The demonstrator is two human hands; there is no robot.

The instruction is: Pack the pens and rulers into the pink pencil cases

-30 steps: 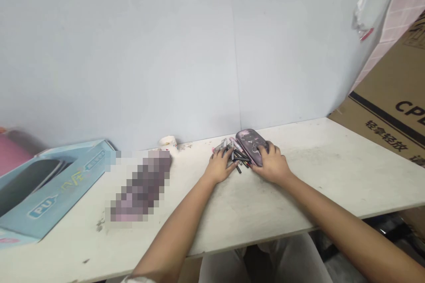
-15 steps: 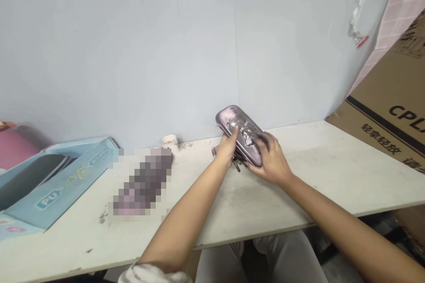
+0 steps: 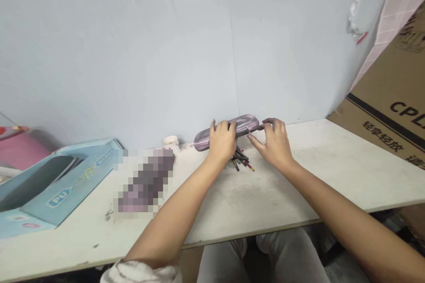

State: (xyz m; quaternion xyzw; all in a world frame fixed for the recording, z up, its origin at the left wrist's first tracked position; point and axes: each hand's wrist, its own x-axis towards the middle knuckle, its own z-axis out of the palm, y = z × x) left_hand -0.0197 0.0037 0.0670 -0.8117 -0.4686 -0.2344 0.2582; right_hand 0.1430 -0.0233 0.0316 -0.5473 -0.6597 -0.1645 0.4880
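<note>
Here, left hand (image 3: pixel 222 141) on pencil case (image 3: pixel 247 123), rear edge (image 3: pixel 305 121).

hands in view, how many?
2. The left hand is closed over the mauve pencil case, and the right hand is open at the case's right end, above the loose pens. No other hands show.

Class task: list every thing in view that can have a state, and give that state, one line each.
Lilac metallic hard-shell pencil case: shut, lying lengthwise near the wall.
Left hand: gripping the pencil case.
Right hand: open, fingers by the case's right end.
Thin dark pens and pencils: loose in a small heap on the table.
Pale blue printed cardboard box: lying on the table, dark item showing through its window.
</note>
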